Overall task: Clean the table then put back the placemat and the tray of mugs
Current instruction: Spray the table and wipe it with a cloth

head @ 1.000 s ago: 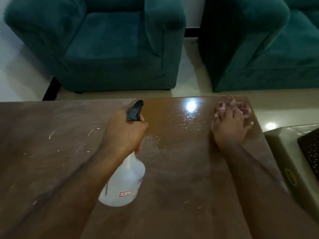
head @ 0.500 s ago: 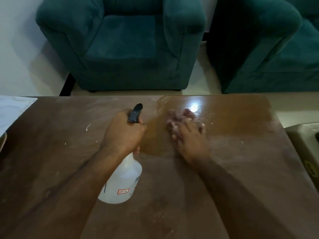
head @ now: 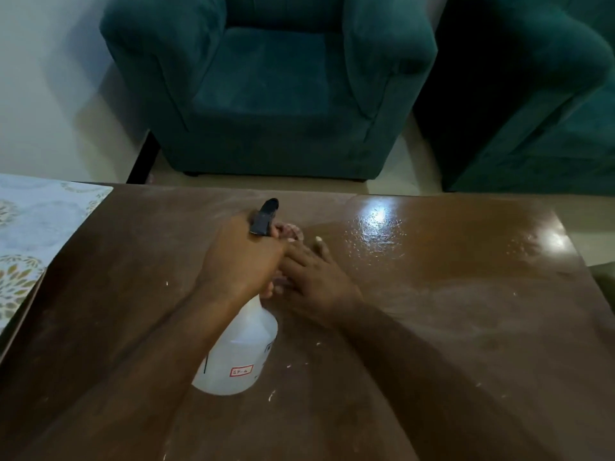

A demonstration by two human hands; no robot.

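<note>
Far edge of a brown wooden counter [head: 432, 327] straight across mid-view, right corner showing, a wide stretch of top to the right of both hands. Left grip [head: 243, 261] wrapped round the neck of a white spray bottle [head: 236, 357] standing upright, black nozzle pointing away. Right grip [head: 316, 277] flat and spread just beside it, fingers pressing a pinkish cloth [head: 292, 229] that is mostly hidden. Wet shine far right, dull streaks and pale specks nearer. Patterned placemat [head: 36, 227] at the counter's left edge; teal armchair [head: 266, 94] beyond, on pale floor.
</note>
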